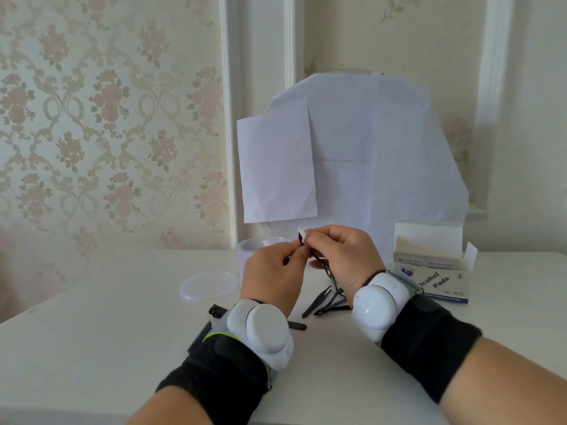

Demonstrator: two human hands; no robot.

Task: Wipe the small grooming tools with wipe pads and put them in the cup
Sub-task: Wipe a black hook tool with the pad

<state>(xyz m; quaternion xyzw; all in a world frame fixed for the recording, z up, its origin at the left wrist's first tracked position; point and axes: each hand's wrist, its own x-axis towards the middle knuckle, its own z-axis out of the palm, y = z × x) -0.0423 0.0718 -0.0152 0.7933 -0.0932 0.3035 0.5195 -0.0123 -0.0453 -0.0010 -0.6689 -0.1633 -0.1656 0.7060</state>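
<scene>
- Left hand (274, 269): fingers pinched closed on a thin black tool (319, 259), raised above the table (92, 317).
- Right hand (343, 256): fingertips clamp a white wipe pad (302, 232) around the tool's tip.
- Cup (249, 247): behind the hands.

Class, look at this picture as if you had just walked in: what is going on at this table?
A person is cleaning a thin black grooming tool, held up in the left hand while the right hand rubs it with a white wipe pad. More black tools lie on the white table. The cup stands behind the hands, its lid off beside it, and an open box of alcohol pads sits to the right.
</scene>
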